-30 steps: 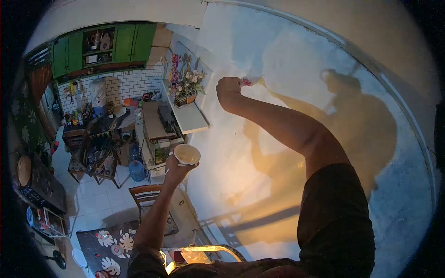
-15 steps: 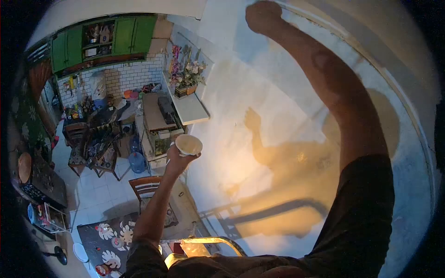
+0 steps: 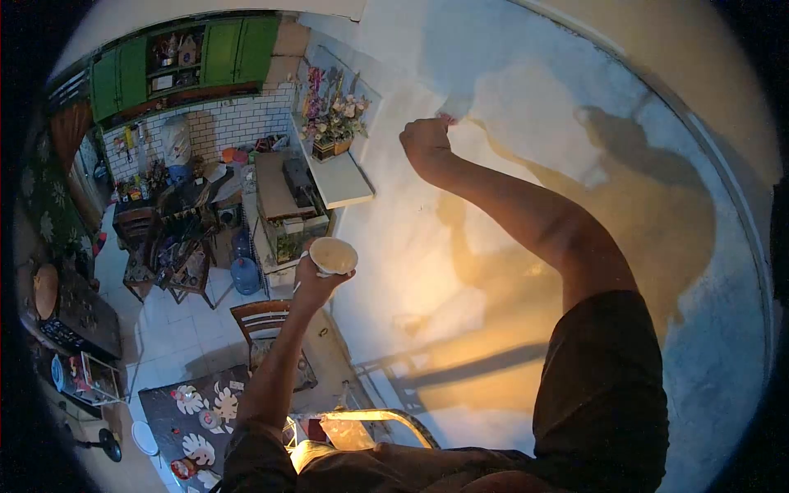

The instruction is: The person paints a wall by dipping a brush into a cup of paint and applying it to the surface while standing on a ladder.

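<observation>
My left hand (image 3: 314, 286) is closed around a white bowl (image 3: 334, 257) with pale, cream-coloured stuff inside. A thin light stick-like edge shows beside those fingers. Raised against the patchy white wall (image 3: 386, 222), my right hand (image 3: 426, 141) is a closed fist. A small pinkish bit sticks out at its far side; what it belongs to is hidden by the fist. Shadows of my arm and head fall on the wall.
A wall shelf (image 3: 347, 187) bears a flower arrangement (image 3: 335, 127) to the left of my right hand. Below are a glass tank (image 3: 289, 245), a wooden chair (image 3: 261, 316) and a dark table (image 3: 164, 411). A lit metal rail (image 3: 386, 416) curves in front of my body.
My right hand has come down and to the left along the wall, with the elbow bending more. The left hand and bowl have stayed nearly in place.
</observation>
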